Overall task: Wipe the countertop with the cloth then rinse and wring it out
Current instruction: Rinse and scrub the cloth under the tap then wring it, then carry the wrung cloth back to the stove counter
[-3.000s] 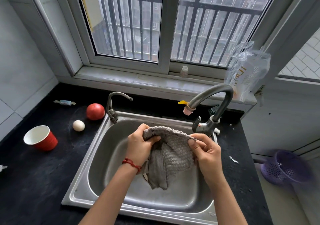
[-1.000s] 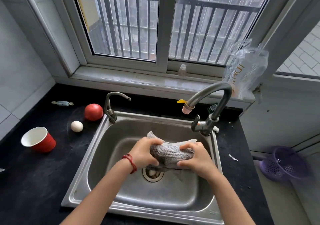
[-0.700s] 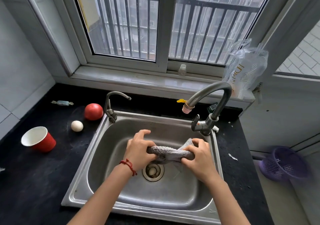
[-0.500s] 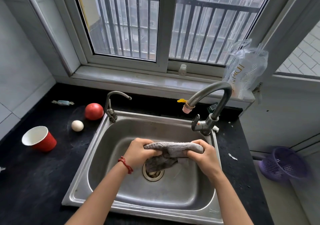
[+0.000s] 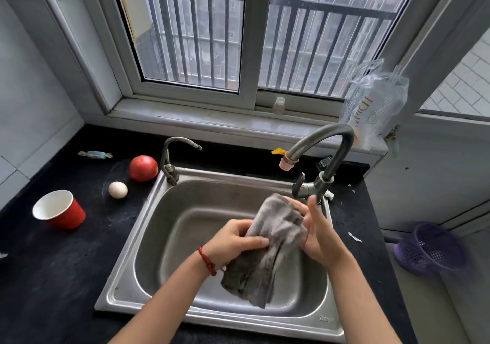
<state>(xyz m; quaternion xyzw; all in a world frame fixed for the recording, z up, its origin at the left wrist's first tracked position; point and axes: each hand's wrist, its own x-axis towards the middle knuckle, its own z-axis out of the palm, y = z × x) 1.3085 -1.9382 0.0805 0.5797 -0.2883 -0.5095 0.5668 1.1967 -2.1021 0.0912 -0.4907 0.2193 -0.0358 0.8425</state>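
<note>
cloth (image 5: 270, 248) hangs over the sink (image 5: 148, 237), between the two hands, lower end dangling toward the basin floor, apart from it as far as i can tell. left hand (image 5: 233, 240): fingers curled round the cloth's middle, thumb across the front, a firm grip. right hand (image 5: 318, 235): fingers straight and spread, palm pressed flat against the cloth's far side, upper corner of the cloth just past its fingertips. motion blur on the right fingers, so fine detail is lost.

progress, as judgement: no water runs from the big tap (image 5: 318, 142), whose spout sits above and beyond the right fingertips. the cloth looks dark and damp at its lower end. the rinse looks done or near done; wringing seems under way, with the cloth now loose and not twisted. the countertop (image 5: 53, 277) shows faint streaks left of the left hand; whether the wiping is finished i cannot tell. likely left: a further twist or two, then setting the cloth down.

around: small tap (image 5: 172, 158) beyond the left fingers, well apart. tomato (image 5: 143, 168) and egg (image 5: 118, 189) near each other, left of the sink's far corner. red cup (image 5: 59, 211) tilted, farther left. wrapped sweet (image 5: 95, 154) near the wall. plastic bag (image 5: 376, 107) on the sill beyond the right hand. purple basket (image 5: 429, 248) low to the right.

in the way: only the big tap's handle, close to the right fingertips.
</note>
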